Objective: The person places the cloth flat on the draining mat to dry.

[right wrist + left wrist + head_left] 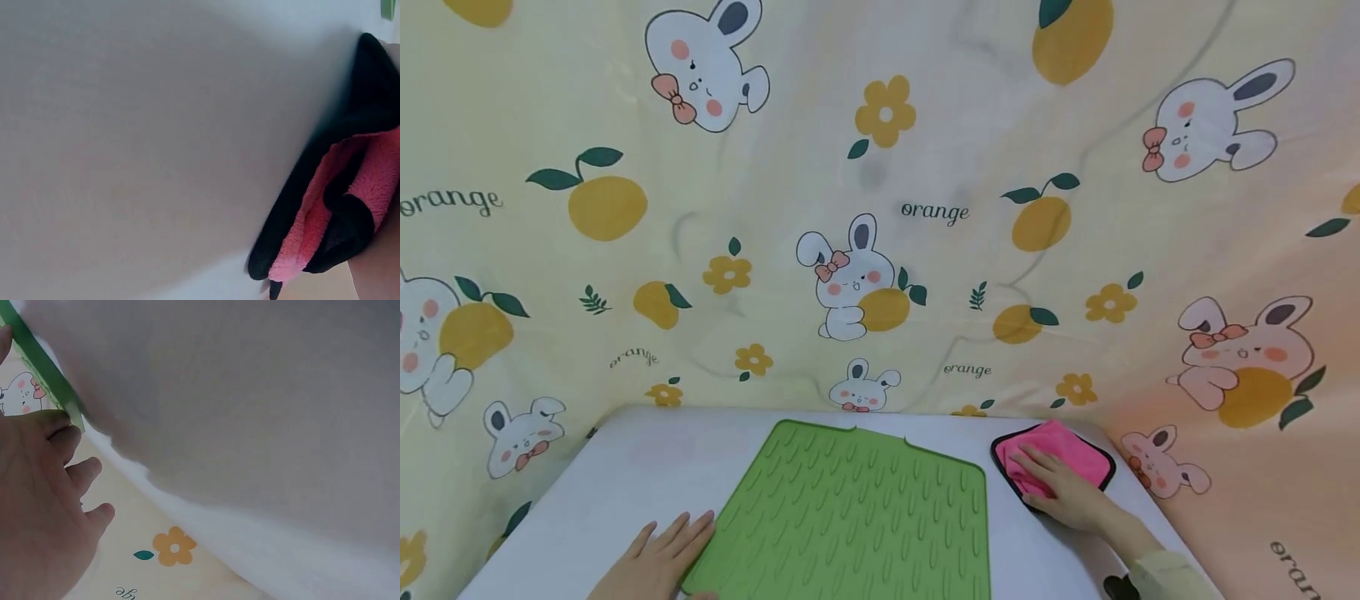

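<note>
Both your hands touch something: your left hand (658,557) has its fingers straight and a little spread at the left edge of the green mat (865,508). Your right hand (1063,492) rests, fingers extended, on the pink cloth (1058,437), near the far right corner of the tabletop (625,467). The mat lies between your hands.

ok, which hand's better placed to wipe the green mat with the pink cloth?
Right, likely: the right hand rests on the pink cloth, beside the green mat. The left hand is at the mat's opposite edge, away from the cloth.
</note>
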Available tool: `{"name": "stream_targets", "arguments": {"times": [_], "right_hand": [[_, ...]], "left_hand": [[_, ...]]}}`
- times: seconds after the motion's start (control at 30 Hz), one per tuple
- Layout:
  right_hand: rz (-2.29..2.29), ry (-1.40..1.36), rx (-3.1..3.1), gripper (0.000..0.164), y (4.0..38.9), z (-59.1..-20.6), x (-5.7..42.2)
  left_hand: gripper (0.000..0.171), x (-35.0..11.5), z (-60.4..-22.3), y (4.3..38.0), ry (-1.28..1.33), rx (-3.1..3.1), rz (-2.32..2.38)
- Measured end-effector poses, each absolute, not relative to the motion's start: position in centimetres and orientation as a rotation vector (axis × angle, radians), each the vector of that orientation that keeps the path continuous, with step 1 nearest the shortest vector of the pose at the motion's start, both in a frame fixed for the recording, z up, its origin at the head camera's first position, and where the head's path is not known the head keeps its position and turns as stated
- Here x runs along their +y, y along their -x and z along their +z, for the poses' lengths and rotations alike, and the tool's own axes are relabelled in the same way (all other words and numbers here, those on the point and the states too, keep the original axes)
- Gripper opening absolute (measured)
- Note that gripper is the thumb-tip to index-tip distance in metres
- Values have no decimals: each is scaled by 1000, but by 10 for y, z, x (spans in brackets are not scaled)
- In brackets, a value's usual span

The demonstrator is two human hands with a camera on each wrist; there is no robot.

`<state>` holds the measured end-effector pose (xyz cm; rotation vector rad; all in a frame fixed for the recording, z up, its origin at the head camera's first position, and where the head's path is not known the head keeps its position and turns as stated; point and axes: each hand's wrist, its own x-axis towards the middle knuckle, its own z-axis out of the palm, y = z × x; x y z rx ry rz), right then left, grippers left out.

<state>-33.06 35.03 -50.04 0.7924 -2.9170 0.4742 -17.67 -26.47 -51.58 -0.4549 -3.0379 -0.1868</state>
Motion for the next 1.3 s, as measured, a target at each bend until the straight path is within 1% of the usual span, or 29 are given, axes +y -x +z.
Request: {"name": "stream_targets", "arguments": {"times": [0.07, 0.2, 0.53, 0.77, 0.97, 1.1, 1.3], "right_hand": [[489, -791, -2913, 64, 332, -500, 349], [508, -773, -2907, 63, 332, -499, 348], [485, -725, -2799, 58, 332, -503, 351], [739, -549, -2743, 57, 328, -503, 357], [867, -364, -2698, 53, 321, -498, 359], [975, -237, -2671, 55, 316, -493, 356], [1007, -187, -2563, 53, 310, -479, 346]], "left_hand": [[85, -266, -517, 176, 478, -2961, -100], [83, -268, -519, 174, 502, -2865, -26], [83, -270, -505, 185, 560, -3043, -401], [82, -267, -511, 178, 550, -3060, -464], [81, -266, -513, 177, 548, -3023, -396], [80, -267, -516, 175, 549, -2973, -306], [78, -267, -517, 174, 552, -2902, -208]]}}
